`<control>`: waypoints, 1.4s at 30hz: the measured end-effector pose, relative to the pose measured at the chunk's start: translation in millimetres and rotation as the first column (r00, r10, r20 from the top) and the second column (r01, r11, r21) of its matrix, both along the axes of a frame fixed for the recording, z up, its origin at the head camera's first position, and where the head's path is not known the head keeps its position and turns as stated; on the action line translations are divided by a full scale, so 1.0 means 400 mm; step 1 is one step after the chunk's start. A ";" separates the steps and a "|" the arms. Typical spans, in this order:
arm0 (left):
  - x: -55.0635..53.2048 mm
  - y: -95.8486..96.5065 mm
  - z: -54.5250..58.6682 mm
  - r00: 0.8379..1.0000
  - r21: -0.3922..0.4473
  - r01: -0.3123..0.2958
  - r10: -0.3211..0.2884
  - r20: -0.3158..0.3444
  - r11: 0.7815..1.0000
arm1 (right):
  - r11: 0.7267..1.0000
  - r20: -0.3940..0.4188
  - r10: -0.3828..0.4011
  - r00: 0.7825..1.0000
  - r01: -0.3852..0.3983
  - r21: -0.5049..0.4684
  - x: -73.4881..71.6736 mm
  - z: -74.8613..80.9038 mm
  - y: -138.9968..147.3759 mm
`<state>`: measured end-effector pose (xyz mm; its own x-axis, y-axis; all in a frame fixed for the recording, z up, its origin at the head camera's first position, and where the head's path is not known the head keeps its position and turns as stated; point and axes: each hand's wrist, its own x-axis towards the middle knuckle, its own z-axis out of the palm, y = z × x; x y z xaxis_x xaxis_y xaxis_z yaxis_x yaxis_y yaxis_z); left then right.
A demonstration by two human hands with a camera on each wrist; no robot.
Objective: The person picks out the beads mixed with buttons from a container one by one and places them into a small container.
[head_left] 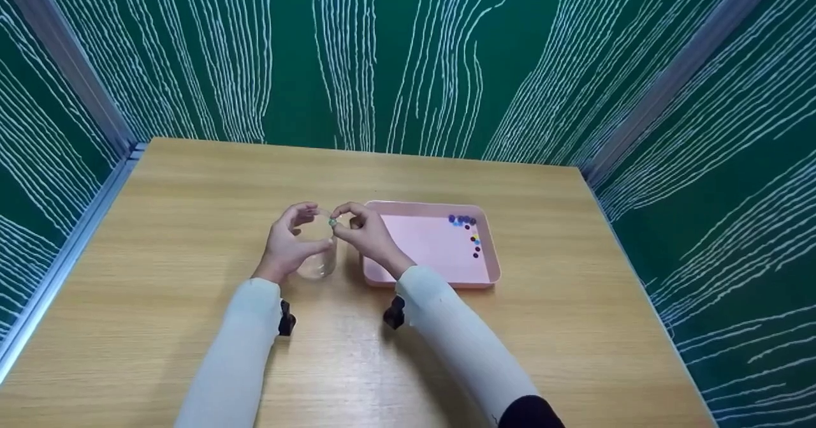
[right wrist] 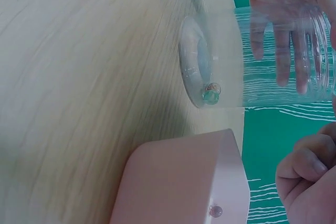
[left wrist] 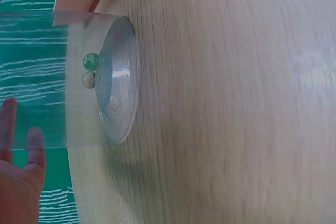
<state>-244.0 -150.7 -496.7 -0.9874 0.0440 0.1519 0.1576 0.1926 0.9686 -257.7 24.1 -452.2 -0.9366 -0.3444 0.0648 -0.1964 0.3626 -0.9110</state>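
Note:
A clear jar [head_left: 320, 263] stands upright on the table, its open mouth at the top. My left hand [head_left: 285, 244] holds it round the upper side, thumb toward me and fingers on the far side. My right hand [head_left: 375, 240] pinches a small green marble [head_left: 332, 222] between thumb and fingertip, right at the jar's rim. Inside, on the jar's bottom, a green marble [left wrist: 91, 61] and a clear marble [left wrist: 88, 80] lie side by side in the left wrist view. The right wrist view shows the right hand's curled fingers [right wrist: 310, 163], while the pinched marble is out of that frame.
Just right of the jar is a pink tray [head_left: 433, 284], partly under my right forearm. Several dark, blue, red and yellow beads [head_left: 473, 239] lie along its right side. A small round clear bead [right wrist: 216, 211] shows by the tray wall. Green panels with white lines [head_left: 408, 64] enclose the wooden table.

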 end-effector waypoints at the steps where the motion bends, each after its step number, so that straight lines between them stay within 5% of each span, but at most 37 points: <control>1: -0.005 -0.001 -0.008 1.000 -0.008 -0.004 0.004 -0.001 1.000 | 1.000 0.001 -0.002 1.000 0.002 0.000 -0.001 -0.001 0.000; 9: -0.015 -0.005 -0.027 1.000 -0.028 -0.012 0.012 -0.021 1.000 | 0.999 0.009 0.015 1.000 -0.014 -0.043 -0.022 -0.029 -0.001; 14: 0.003 -0.001 0.001 1.000 -0.021 0.007 -0.008 -0.020 1.000 | 0.999 0.010 0.004 1.000 -0.003 -0.048 -0.045 -0.076 0.003; 21: 0.028 0.008 0.037 1.000 -0.012 0.001 -0.001 -0.012 1.000 | 0.998 -0.006 -0.015 1.000 0.014 -0.053 -0.047 -0.094 0.002; 27: 0.006 -0.001 0.008 1.000 0.006 -0.008 0.008 -0.011 1.000 | 0.998 0.012 -0.016 1.000 0.016 -0.054 -0.047 -0.090 -0.002; 33: -0.018 -0.008 -0.028 0.999 -0.018 -0.025 0.025 -0.024 1.000 | 0.998 0.026 0.007 1.000 -0.005 -0.063 -0.024 -0.038 -0.003; 42: 0.015 0.005 0.023 1.000 0.019 -0.005 0.005 -0.004 1.000 | 0.997 0.008 -0.023 1.000 0.023 -0.071 -0.005 -0.017 -0.005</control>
<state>-237.9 -148.9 -487.4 -0.9870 0.0359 0.1566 0.1604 0.1749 0.9714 -259.9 22.2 -459.0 -0.9447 -0.3177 0.0815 -0.1820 0.3014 -0.9360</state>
